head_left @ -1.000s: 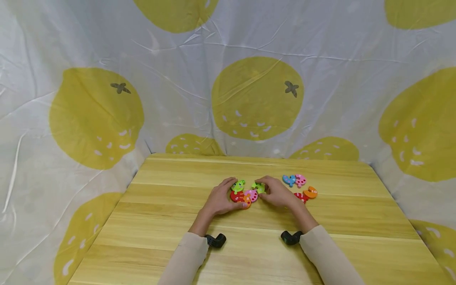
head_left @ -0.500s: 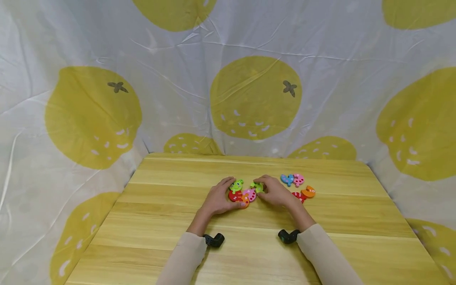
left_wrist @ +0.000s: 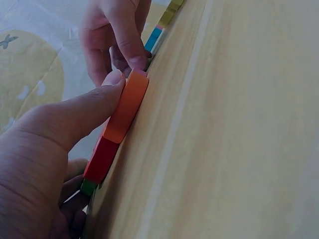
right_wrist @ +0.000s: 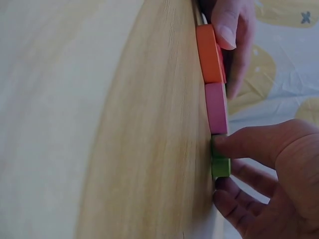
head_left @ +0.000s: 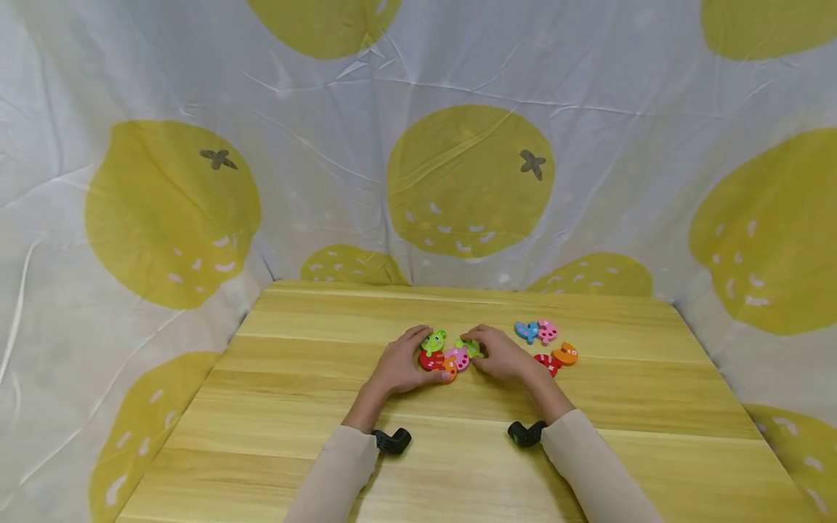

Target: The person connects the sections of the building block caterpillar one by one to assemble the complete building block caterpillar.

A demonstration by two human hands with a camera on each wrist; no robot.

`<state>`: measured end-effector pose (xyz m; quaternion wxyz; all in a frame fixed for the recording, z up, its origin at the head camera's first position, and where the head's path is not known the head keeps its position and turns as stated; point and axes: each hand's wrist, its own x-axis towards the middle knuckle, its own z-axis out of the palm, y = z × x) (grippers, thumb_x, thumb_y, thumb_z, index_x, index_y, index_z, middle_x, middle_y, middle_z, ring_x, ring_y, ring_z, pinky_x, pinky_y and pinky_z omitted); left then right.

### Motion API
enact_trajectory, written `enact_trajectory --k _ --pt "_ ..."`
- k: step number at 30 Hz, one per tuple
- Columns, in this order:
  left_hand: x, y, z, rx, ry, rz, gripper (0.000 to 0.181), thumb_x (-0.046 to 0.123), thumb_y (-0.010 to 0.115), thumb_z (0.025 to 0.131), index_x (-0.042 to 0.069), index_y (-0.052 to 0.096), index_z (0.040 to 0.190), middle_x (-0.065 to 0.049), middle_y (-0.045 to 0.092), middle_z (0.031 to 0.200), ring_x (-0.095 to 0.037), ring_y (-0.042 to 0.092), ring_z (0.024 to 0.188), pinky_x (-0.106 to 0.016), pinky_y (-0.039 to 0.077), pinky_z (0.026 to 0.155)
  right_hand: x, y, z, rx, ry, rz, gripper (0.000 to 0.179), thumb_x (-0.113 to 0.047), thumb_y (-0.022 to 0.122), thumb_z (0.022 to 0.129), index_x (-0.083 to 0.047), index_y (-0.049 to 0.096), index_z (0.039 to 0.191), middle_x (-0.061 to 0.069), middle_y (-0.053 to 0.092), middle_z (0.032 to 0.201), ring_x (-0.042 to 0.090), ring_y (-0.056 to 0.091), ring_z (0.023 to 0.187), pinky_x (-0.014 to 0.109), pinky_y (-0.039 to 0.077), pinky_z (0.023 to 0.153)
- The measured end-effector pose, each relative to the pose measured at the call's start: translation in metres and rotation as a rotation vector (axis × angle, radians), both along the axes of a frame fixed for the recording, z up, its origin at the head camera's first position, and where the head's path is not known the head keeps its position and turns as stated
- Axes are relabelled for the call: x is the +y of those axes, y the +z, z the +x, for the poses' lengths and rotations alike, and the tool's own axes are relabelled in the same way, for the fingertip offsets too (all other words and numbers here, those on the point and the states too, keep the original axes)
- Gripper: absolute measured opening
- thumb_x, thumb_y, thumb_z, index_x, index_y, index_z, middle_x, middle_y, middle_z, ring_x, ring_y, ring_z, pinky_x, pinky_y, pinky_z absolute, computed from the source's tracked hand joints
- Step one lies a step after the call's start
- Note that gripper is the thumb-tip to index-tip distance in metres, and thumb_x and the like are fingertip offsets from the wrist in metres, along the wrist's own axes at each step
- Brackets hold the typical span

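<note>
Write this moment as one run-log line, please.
left hand: holds orange piece; right hand: pinches green piece; green piece: beside pink piece; blue piece: farther right

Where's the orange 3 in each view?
Head: orange 3, lower half, just right of centre.
Left wrist: orange 3, edge-on, left of centre.
Right wrist: orange 3, edge-on, upper part, right of centre.
Shared landmark: left thumb, at its edge in all three.
</note>
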<state>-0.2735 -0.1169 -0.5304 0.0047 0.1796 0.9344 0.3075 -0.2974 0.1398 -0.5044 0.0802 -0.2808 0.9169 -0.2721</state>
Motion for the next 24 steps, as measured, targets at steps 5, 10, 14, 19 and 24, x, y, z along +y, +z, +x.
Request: enact_trajectory --k 5,10,14,19,24 --pt "-0.002 -0.001 -0.002 -0.004 -0.028 -0.026 0.111 0.071 0.081 0.069 0.018 0.042 0.159 -0.003 0.038 0.165 -0.037 0.042 0.147 -0.06 0.032 0.12 0.005 -0.003 0.0 0.009 -0.01 -0.038 0.05 -0.012 0.073 0.094 -0.004 0.061 0.142 0.008 0.062 0.125 0.017 0.052 0.092 0.036 0.048 0.084" --pt "-0.003 0.002 0.001 -0.012 -0.039 -0.027 0.113 0.071 0.083 0.068 0.019 0.042 0.159 -0.004 0.037 0.165 -0.035 0.042 0.148 -0.059 0.032 0.12 0.013 -0.006 0.002 0.008 -0.057 -0.121 0.049 -0.015 0.072 0.094 -0.005 0.06 0.141 0.01 0.063 0.129 0.02 0.059 0.099 0.039 0.052 0.087" --pt "-0.003 0.001 0.001 -0.004 -0.032 -0.021 0.111 0.071 0.083 0.068 0.019 0.043 0.158 -0.004 0.039 0.164 -0.035 0.043 0.147 -0.059 0.033 0.12 0.023 -0.004 0.004 0.0 -0.13 -0.152 0.046 -0.018 0.068 0.097 -0.005 0.061 0.141 0.011 0.062 0.134 0.026 0.061 0.109 0.044 0.055 0.09" --pt "-0.002 0.0 0.0 -0.004 -0.017 -0.028 0.111 0.071 0.083 0.067 0.021 0.043 0.158 -0.002 0.039 0.164 -0.033 0.042 0.148 -0.057 0.032 0.121 0.039 -0.003 0.005 0.023 -0.218 -0.171 0.042 -0.019 0.069 0.098 -0.003 0.064 0.136 0.016 0.065 0.128 0.028 0.062 0.104 0.045 0.055 0.087" --pt "-0.001 0.0 0.0 -0.013 -0.008 -0.025 0.111 0.071 0.084 0.067 0.022 0.044 0.157 -0.002 0.039 0.164 -0.033 0.043 0.147 -0.056 0.033 0.121 0.056 -0.005 0.002 0.086 -0.299 -0.158 0.039 -0.017 0.071 0.096 0.001 0.067 0.13 0.017 0.069 0.119 0.023 0.062 0.095 0.04 0.054 0.083"
